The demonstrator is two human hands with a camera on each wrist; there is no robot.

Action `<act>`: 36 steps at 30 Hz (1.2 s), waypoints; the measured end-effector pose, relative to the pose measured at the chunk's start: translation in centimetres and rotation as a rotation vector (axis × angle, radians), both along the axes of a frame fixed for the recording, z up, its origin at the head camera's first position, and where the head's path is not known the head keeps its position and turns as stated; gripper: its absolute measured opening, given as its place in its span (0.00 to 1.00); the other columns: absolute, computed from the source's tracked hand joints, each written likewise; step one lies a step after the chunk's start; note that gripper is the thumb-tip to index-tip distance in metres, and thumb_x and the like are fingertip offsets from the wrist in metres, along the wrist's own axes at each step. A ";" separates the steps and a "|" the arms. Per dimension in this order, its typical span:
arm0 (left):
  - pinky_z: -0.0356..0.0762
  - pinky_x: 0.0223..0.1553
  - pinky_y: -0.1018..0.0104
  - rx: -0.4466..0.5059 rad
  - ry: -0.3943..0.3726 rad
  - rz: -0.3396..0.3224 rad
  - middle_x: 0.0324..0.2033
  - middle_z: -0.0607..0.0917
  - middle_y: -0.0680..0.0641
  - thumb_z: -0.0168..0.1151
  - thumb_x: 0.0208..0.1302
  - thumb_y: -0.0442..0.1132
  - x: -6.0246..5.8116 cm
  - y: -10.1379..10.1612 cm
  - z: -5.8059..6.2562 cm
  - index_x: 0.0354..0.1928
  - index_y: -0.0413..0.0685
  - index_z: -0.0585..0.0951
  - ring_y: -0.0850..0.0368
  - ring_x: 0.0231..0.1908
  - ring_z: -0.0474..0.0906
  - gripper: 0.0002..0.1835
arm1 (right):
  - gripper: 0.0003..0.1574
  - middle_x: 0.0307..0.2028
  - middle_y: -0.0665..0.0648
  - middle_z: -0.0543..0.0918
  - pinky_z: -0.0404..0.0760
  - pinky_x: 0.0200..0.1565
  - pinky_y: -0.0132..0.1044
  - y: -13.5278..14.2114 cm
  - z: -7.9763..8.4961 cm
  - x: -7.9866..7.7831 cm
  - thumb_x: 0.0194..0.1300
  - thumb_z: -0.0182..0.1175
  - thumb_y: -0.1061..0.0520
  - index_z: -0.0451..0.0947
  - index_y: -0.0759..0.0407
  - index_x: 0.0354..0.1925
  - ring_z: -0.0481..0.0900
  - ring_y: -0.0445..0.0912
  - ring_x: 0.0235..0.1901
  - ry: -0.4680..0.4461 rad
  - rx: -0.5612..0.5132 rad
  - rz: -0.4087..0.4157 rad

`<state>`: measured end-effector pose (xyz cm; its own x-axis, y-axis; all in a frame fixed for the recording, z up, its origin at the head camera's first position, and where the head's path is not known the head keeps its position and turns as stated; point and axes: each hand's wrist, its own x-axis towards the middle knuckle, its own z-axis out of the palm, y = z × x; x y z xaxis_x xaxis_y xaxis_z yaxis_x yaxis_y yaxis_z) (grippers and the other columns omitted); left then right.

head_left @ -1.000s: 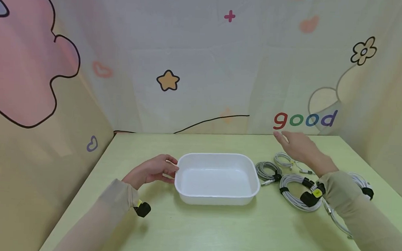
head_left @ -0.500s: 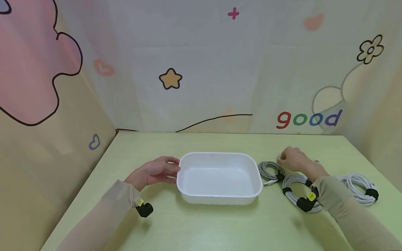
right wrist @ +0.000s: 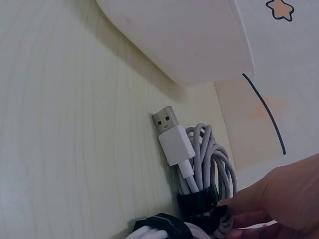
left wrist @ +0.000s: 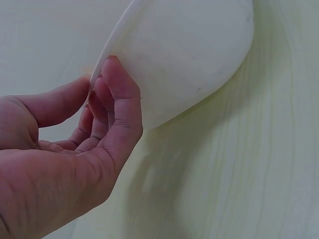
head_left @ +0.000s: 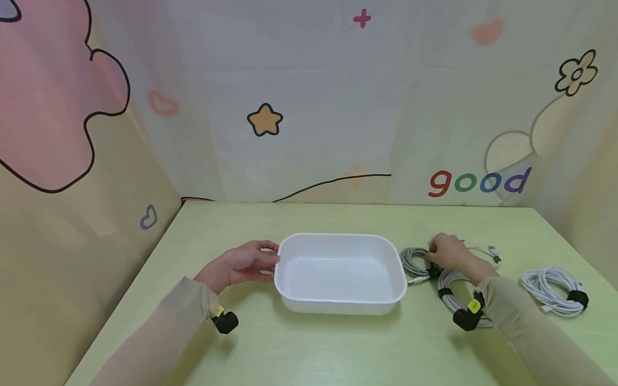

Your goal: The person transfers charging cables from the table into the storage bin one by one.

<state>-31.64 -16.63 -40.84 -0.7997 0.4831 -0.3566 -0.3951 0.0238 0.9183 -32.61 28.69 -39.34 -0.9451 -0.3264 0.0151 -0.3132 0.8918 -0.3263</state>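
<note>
A white plastic basin (head_left: pixel 339 306) stands on the table. My left hand (head_left: pixel 241 264) pinches its left rim; in the left wrist view the thumb lies on one side of the rim and the curled fingers on the other. My right hand (head_left: pixel 453 254) is at a coiled grey USB cable (right wrist: pixel 202 154) bound with a black strap (right wrist: pixel 197 201). Its thumb and fingers grip the coil near that strap, partly out of frame in the right wrist view. The metal USB plug (right wrist: pixel 166 118) points toward the basin. The hand hides part of a thin white cable (head_left: pixel 480 248) behind it.
A larger grey cable coil (head_left: pixel 451 303) with black straps lies just in front of the right hand, partly under the wrist. Farther right is a white cable coil (head_left: pixel 545 289). A printed curtain (head_left: pixel 313 101) hangs behind the table (head_left: pixel 302 354).
My right hand has come down from above the table's back to the cables, its fingers closing at the grey coil. The left hand stays on the basin rim. The view has shifted slightly.
</note>
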 end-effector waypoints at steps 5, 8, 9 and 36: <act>0.83 0.37 0.64 0.004 -0.006 -0.002 0.35 0.79 0.50 0.52 0.70 0.30 0.1 0.0 0.0 0.52 0.42 0.66 0.59 0.32 0.78 0.12 | 0.22 0.13 0.48 0.60 0.60 0.24 0.34 0.1 -0.1 -0.3 0.63 0.55 0.64 0.62 0.56 0.15 0.58 0.42 0.16 0.005 -0.001 -0.010; 0.83 0.37 0.64 0.011 -0.007 -0.006 0.34 0.80 0.50 0.52 0.70 0.30 0.1 0.0 0.0 0.52 0.42 0.65 0.59 0.32 0.79 0.12 | 0.15 0.16 0.54 0.69 0.65 0.25 0.36 0.1 0.0 -0.3 0.64 0.53 0.65 0.71 0.64 0.20 0.64 0.44 0.18 0.008 -0.005 -0.007; 0.83 0.37 0.64 0.013 -0.005 -0.007 0.33 0.80 0.50 0.52 0.70 0.30 0.1 -0.1 -0.1 0.52 0.42 0.65 0.59 0.32 0.79 0.12 | 0.13 0.18 0.56 0.72 0.67 0.26 0.37 0.1 0.1 -0.3 0.65 0.53 0.65 0.74 0.67 0.23 0.67 0.46 0.19 0.009 -0.008 -0.006; 0.82 0.38 0.64 0.019 0.002 -0.007 0.32 0.80 0.51 0.51 0.70 0.30 0.1 -0.1 0.1 0.50 0.44 0.66 0.59 0.33 0.78 0.10 | 0.09 0.19 0.57 0.79 0.69 0.26 0.34 -1.2 5.9 -0.3 0.63 0.56 0.67 0.80 0.74 0.34 0.70 0.42 0.18 0.072 -0.079 0.016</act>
